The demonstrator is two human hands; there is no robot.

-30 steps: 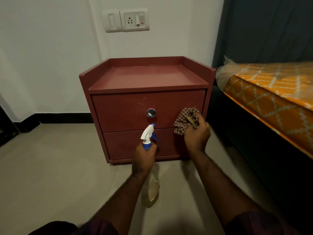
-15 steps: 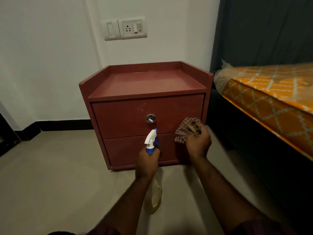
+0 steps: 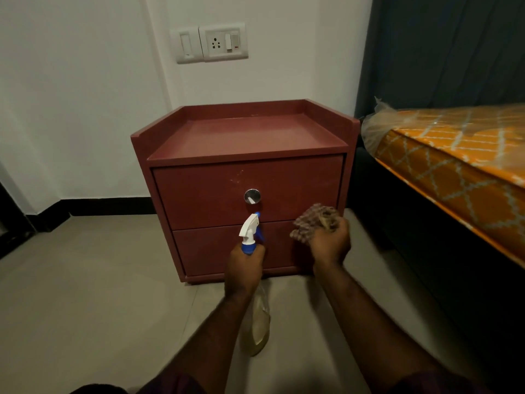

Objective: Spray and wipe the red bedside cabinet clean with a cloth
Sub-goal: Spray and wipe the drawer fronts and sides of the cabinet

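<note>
The red bedside cabinet stands against the white wall, with two drawers and a round metal knob on the upper one. My left hand grips the neck of a spray bottle with a white and blue nozzle pointing at the drawer fronts; its clear body hangs below my wrist. My right hand holds a bunched checked cloth just in front of the lower right of the drawers, apparently not touching them.
A bed with an orange patterned mattress in plastic wrap stands close on the right, a dark curtain behind it. A switch and socket plate is on the wall above the cabinet. Grey tiled floor spreads to the left.
The view has tilted up and pulled back a little, so the cabinet sits lower in frame. Both hands keep their holds; the cloth hand has dropped slightly from the upper drawer's level.
</note>
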